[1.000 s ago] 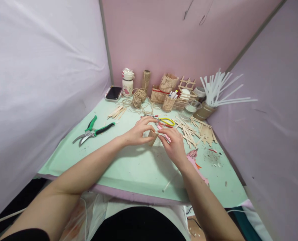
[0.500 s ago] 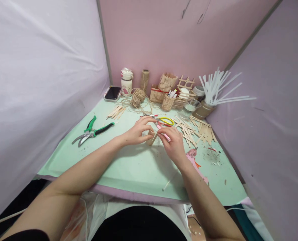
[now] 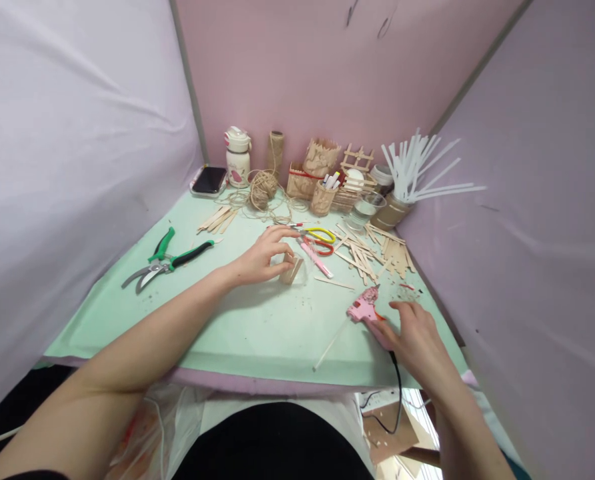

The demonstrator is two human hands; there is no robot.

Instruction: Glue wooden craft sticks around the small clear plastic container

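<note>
My left hand (image 3: pixel 259 257) rests near the middle of the green table (image 3: pixel 187 313), its fingers curled round a small piece built from wooden sticks (image 3: pixel 290 269), which stands on the mat. My right hand (image 3: pixel 413 332) lies at the near right of the table, its fingers closing over the handle of a pink glue gun (image 3: pixel 363 309). The gun's nozzle points up and to the right, and its black cord hangs off the table's front edge. A thin white glue stick (image 3: pixel 331 345) lies just left of the gun.
Green-handled pruners (image 3: pixel 165 260) lie at the left. Yellow scissors (image 3: pixel 319 235), a pink knife (image 3: pixel 316 259) and loose wooden sticks (image 3: pixel 377 250) sit behind the hands. At the back stand a phone (image 3: pixel 208 180), bottle (image 3: pixel 238 157), twine ball (image 3: pixel 260 188), baskets and a jar of white strips (image 3: pixel 402 187).
My right hand left the stick piece and moved down and right to the pink glue gun. The left hand stayed on the piece. The camera turned slightly right.
</note>
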